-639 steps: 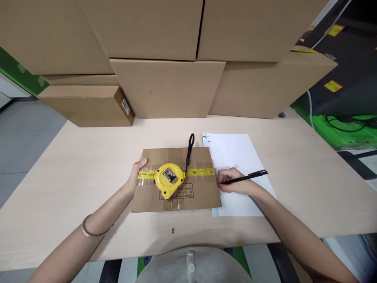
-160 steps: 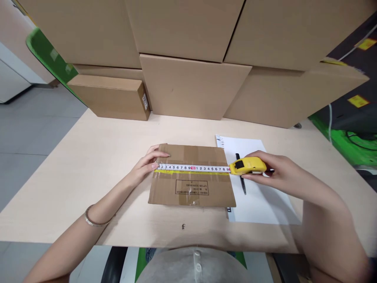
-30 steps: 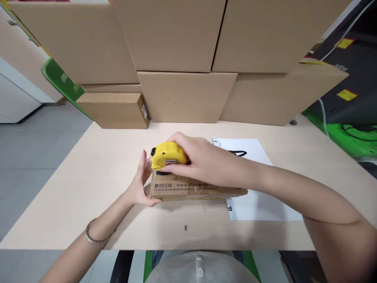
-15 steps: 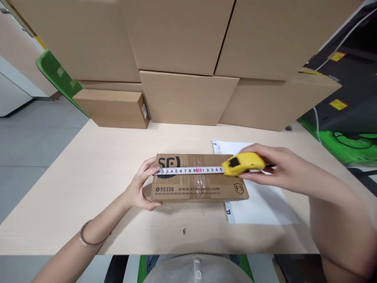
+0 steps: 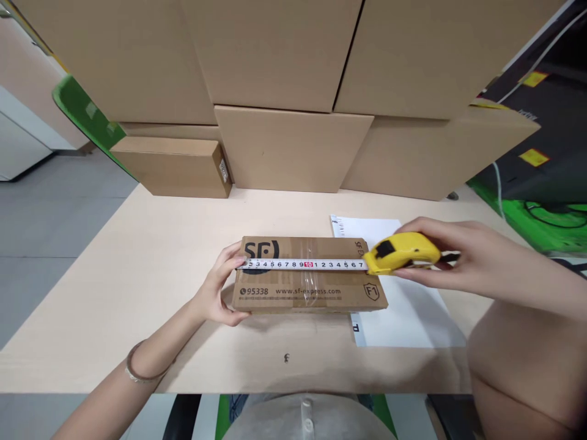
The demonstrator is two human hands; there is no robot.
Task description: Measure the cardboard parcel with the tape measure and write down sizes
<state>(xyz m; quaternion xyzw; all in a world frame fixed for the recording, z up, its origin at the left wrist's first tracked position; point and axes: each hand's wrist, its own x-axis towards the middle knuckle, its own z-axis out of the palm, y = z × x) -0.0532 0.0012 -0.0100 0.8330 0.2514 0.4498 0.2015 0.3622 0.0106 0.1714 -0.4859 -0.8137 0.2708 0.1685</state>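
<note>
Though shorter before, tape blade [image 5: 303,264] longer

The near box [image 5: 334,281] is matt brown cardboard, crossed by a strip of glossy clear tape [image 5: 310,282]. At its right, the tape measure [image 5: 404,251] has a smooth yellow case that looks like plastic with a slight sheen; its white blade [image 5: 293,264] looks smooth. The paper [image 5: 408,315] is white and matt, the tabletop [image 5: 183,238] smooth and wood-like, the far cartons [image 5: 293,150] plain matt cardboard.

Left forearm [image 5: 158,348] slants inward, the left hand [image 5: 216,292] arched in a C-shaped grip; right hand [image 5: 452,252] curls firmly, the right forearm [image 5: 527,275] near-level, apparently sharply flexed against the right upper arm [image 5: 518,360].
</note>
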